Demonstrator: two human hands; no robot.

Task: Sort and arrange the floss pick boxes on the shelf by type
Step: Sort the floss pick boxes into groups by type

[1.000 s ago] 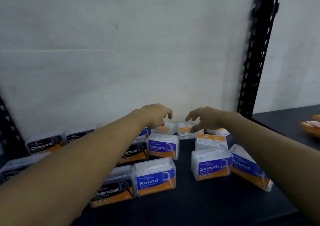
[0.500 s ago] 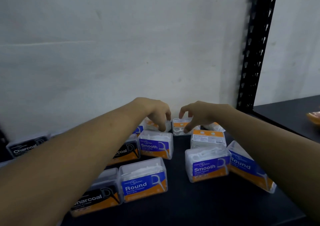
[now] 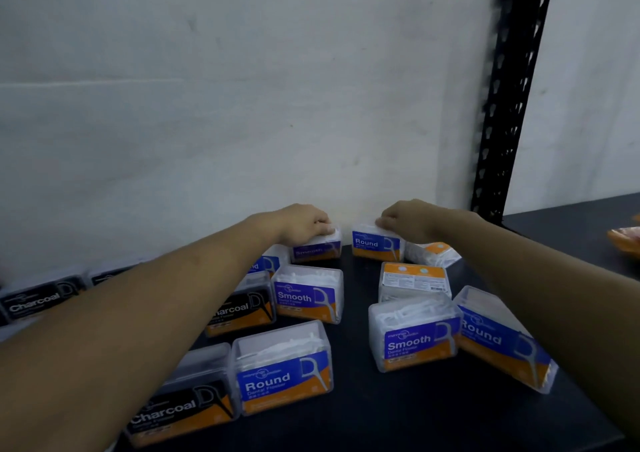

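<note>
Floss pick boxes, black shelf, mid-sort

Hands: your left hand [image 3: 304, 225] sits just left of centre frame, fingers curled down over the top of a Smooth box [image 3: 317, 249] at the back by the white wall [image 3: 242, 105], gripping it. Your right hand [image 3: 407, 221] sits just right of centre, fingers closed on the top of a Round box [image 3: 375, 246] beside it; the two held boxes stand upright, a small gap between them.

Stock on the shelf [image 3: 398, 424], centre and lower frame:
- second Smooth box [image 3: 308, 299], upright, below the left hand.
- third Smooth box [image 3: 414, 337], lower right, touching a tilted Round box [image 3: 502, 341] at its right.
- label-back box [image 3: 414, 280], behind the third Smooth box.
- front Round box [image 3: 284, 372], lower centre, beside a front Charcoal box [image 3: 180, 406].
- middle Charcoal box [image 3: 242, 308], partly hidden by your left forearm.
- far Charcoal box [image 3: 41, 299], left edge.

Fixture: black perforated upright [image 3: 509, 105], upper right.
</note>
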